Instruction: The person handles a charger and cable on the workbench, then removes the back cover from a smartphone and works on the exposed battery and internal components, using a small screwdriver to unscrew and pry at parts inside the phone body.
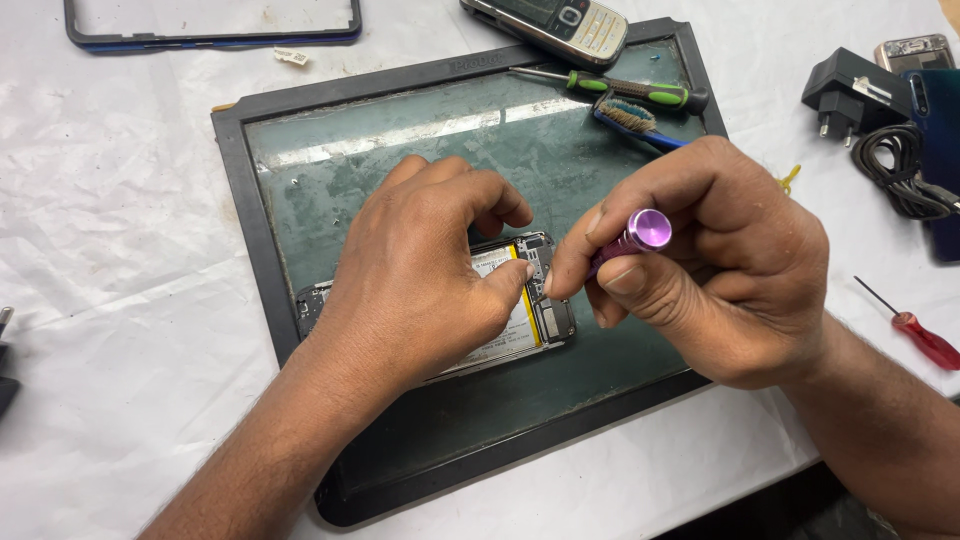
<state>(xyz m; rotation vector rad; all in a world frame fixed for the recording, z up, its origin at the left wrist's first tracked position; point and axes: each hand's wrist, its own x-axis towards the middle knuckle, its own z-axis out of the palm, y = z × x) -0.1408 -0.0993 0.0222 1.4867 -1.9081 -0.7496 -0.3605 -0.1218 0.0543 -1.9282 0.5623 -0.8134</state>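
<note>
An opened phone [520, 310] is pinned on the mat [400, 130] by the left hand [420, 280]; a purple screwdriver [635, 238] is gripped in the right hand [700, 270], seemingly mid-unscrewing; steady tip seating is needed next.

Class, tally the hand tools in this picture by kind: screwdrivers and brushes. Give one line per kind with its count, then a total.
Screwdrivers: 3 (purple-capped one in the right hand, green-and-black one, red one)
Brushes: 1 (blue-handled brush)
Total: 4
</note>
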